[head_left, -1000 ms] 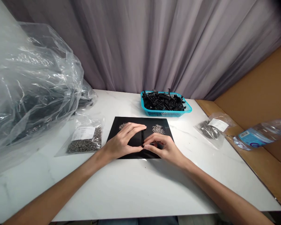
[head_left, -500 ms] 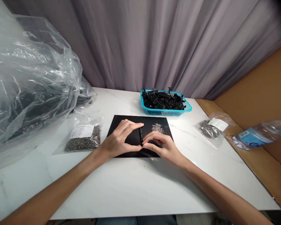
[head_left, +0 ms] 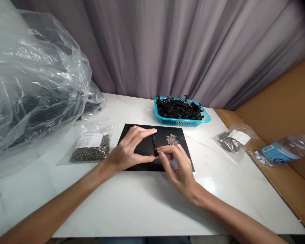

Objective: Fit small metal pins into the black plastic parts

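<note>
My left hand (head_left: 128,147) grips a narrow black plastic part (head_left: 154,144) by its two ends, index finger at the far end and thumb at the near end. At the part's near end, my right hand (head_left: 179,162) pinches a thin, small metal piece (head_left: 162,152) between thumb and index finger; its exact kind is too small to tell. Both hands are above a black mat (head_left: 142,166). A pile of tiny silvery metal pieces (head_left: 172,139) lies on the mat, just beyond my right hand.
Behind the mat stands a blue basket (head_left: 183,123) heaped with black plastic parts (head_left: 180,108). Bags of small metal pieces lie left (head_left: 91,149) and right (head_left: 230,142). A large clear plastic bag (head_left: 40,84) fills the left. Cardboard (head_left: 289,88) and a bottle (head_left: 282,149) are at right.
My right hand has drawn back slightly to the right, its thumb and finger now showing the thin metal piece. My left hand keeps hold of the black part. The view has shifted slightly.
</note>
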Demonstrator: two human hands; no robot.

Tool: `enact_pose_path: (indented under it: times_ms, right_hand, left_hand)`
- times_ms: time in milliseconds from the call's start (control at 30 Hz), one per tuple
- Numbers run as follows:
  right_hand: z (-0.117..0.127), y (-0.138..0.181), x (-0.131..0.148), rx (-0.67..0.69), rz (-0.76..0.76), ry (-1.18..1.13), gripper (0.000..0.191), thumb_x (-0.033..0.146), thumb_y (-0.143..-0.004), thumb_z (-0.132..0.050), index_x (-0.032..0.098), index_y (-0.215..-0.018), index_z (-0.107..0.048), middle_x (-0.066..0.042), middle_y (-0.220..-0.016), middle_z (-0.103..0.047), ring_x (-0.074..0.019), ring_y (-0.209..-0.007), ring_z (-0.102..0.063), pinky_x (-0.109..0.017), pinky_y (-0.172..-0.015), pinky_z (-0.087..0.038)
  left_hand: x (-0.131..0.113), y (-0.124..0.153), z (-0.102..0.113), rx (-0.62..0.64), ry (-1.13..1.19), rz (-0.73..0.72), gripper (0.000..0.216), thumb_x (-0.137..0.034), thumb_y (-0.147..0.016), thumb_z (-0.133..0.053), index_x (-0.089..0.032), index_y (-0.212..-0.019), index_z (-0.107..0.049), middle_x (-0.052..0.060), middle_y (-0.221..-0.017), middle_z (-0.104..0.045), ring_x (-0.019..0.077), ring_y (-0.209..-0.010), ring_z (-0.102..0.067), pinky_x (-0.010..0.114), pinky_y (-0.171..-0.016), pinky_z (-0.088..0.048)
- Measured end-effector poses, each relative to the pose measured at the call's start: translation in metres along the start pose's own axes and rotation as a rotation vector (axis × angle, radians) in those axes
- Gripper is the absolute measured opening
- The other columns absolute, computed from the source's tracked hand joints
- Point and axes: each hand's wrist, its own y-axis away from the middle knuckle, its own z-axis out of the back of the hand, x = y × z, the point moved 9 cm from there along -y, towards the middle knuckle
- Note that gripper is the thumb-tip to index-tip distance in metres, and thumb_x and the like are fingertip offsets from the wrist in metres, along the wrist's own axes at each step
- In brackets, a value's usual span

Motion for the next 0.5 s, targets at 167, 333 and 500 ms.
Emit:
enact_pose_path:
  times_ms: [167,333,500]
  right_hand:
    - [0.005,0.0,-0.013,-0.039,-0.107,-0.041,0.014,0.019,-0.105,-0.052,0.023,-0.106,-0.065,-0.005,-0.095,-0.071,-0.0186,-0.084,-0.064,-0.034,-0.074,-0.053]
    - [0.007,-0.006,-0.012,0.022,-0.072,-0.022,0.013,0.018,-0.105,-0.052,0.024,-0.101,-0.063,-0.005,-0.092,-0.071,-0.0202,-0.085,-0.061,-0.035,-0.074,-0.051]
    - [0.001,-0.01,-0.007,0.119,-0.04,-0.062,0.013,0.016,-0.103,-0.057,0.023,-0.093,-0.061,-0.005,-0.092,-0.069,-0.0192,-0.082,-0.057,-0.033,-0.072,-0.049]
  left_hand:
    - [-0.002,-0.001,-0.002,0.017,0.022,-0.015,0.071,-0.029,-0.086,-0.082,-0.018,-0.147,-0.047,0.011,-0.114,-0.068,0.0258,-0.103,-0.066,0.042,-0.088,-0.06]
    - [0.001,0.001,-0.005,0.037,0.035,-0.002,0.073,-0.031,-0.085,-0.082,-0.02,-0.148,-0.047,0.011,-0.114,-0.069,0.0266,-0.102,-0.067,0.044,-0.089,-0.06]
    - [0.004,0.002,-0.005,0.044,0.033,0.007,0.074,-0.028,-0.083,-0.083,-0.021,-0.148,-0.049,0.011,-0.113,-0.069,0.0269,-0.105,-0.067,0.044,-0.091,-0.06]
